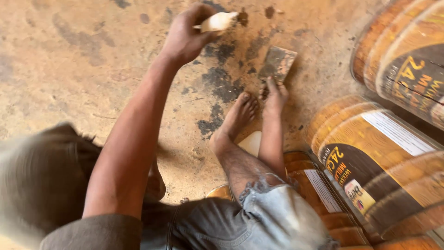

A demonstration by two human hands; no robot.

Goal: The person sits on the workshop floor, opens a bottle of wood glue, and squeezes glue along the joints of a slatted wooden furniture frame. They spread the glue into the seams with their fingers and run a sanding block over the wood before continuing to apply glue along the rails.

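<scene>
Pale lump [217,21] in my left grip, above the stained floor [69,60].

Left hand [185,37] is closed round it; right hand [276,95] presses fingertips on the block [277,62], grasping nothing. The block may skid towards my toes [247,104].

Bare stained floor [83,60] open from 9 to 12 o'clock of left hand [185,37]. Orange drums [384,162] wall off 3 to 5 o'clock. Square block [277,64], foot [238,115] crowd centre.
</scene>
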